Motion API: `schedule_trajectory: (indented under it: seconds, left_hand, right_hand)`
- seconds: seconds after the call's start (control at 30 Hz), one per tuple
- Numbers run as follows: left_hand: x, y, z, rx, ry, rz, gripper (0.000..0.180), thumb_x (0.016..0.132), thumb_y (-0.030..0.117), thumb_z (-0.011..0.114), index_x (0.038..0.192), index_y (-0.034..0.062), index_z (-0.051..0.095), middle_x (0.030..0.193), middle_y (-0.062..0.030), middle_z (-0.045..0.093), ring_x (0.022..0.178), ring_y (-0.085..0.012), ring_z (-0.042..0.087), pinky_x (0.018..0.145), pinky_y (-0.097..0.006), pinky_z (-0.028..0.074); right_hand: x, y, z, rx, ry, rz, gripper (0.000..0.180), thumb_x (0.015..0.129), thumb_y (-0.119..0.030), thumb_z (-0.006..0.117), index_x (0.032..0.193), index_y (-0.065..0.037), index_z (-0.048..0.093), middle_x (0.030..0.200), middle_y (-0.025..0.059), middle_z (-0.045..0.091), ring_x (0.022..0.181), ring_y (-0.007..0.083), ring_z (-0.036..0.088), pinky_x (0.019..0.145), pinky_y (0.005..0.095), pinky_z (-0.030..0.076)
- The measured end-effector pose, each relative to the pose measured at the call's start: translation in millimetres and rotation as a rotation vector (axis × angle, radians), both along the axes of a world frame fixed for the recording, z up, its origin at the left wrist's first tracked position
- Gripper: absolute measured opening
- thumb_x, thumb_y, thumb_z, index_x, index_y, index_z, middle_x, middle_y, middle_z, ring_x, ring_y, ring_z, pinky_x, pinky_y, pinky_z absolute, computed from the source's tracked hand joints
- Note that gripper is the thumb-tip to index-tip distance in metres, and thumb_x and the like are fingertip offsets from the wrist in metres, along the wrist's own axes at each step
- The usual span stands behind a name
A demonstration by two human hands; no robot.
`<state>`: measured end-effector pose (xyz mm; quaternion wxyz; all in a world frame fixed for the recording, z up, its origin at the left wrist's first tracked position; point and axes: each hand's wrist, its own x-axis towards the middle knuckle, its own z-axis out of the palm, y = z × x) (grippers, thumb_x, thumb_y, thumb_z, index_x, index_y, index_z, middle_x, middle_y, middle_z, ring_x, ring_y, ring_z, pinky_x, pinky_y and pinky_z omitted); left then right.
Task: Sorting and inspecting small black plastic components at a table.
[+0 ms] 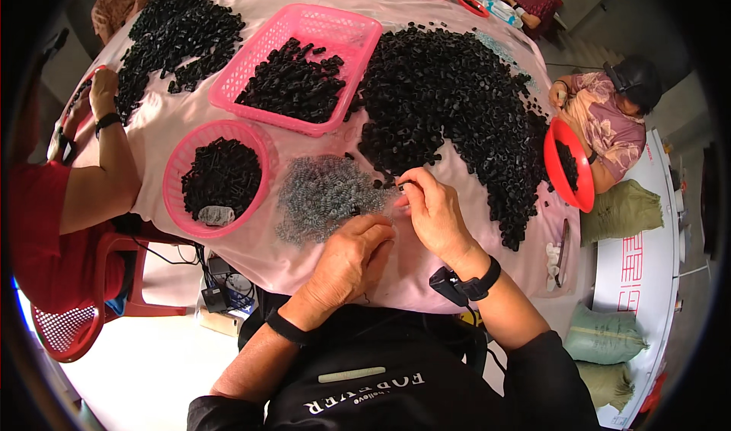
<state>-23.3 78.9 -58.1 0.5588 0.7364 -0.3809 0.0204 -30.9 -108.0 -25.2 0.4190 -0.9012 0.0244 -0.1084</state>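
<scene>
My right hand (435,212) is closed in a pinch, with a small black plastic piece (403,188) at its fingertips. Just left of it and nearer to me, my left hand (352,257) has its fingers curled together; what they hold, if anything, is hidden. Both hands are over the near edge of a heap of small metal coil springs (320,195). Beyond my right hand spreads a large heap of small black plastic pieces (449,96). Left of the springs stands a round pink basket (173,180) of thin black parts, with a crumpled clear-and-white scrap (216,215) on top.
A rectangular pink basket (304,16) holding black pieces stands farther back on the cloth-covered table (293,267). Another black heap (186,35) lies at far left, near a red-shirted person's arm (103,172). A second person (609,111) sits at right by a red bowl (582,176).
</scene>
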Motion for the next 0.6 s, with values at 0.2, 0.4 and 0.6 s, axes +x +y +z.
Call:
schedule_trajectory:
  seconds: [0.2, 0.4, 0.6]
  left_hand:
    - [-2, -2, -2, -0.001, -0.028, 0.015, 0.018, 0.084, -0.001, 0.07, 0.102, -0.0023, 0.071, 0.106, -0.0181, 0.071, 0.094, -0.0386, 0.069, 0.081, -0.043, 0.058]
    - [-2, -1, -5, 0.032, 0.019, 0.043, 0.02, 0.085, -0.002, 0.07, 0.105, -0.0027, 0.07, 0.111, -0.017, 0.071, 0.096, -0.0364, 0.071, 0.082, -0.041, 0.059]
    - [1, 1, 4, 0.058, -0.126, -0.075, 0.02, 0.082, -0.002, 0.069, 0.102, -0.0019, 0.07, 0.107, -0.0161, 0.07, 0.093, -0.0365, 0.067, 0.08, -0.043, 0.057]
  right_hand:
    - [-1, 0, -10, -0.011, -0.02, -0.018, 0.009, 0.101, -0.005, 0.054, 0.105, -0.003, 0.062, 0.081, 0.016, 0.069, 0.077, 0.0335, 0.072, 0.07, 0.0426, 0.055]
    - [0, 12, -2, 0.001, 0.038, 0.044, 0.008, 0.099, -0.005, 0.056, 0.102, -0.002, 0.064, 0.087, 0.0166, 0.069, 0.081, 0.0374, 0.069, 0.073, 0.043, 0.054]
    - [2, 6, -12, -0.052, -0.108, 0.024, 0.008, 0.1, -0.004, 0.056, 0.104, -0.002, 0.063, 0.086, 0.0174, 0.068, 0.078, 0.0366, 0.069, 0.07, 0.0435, 0.054]
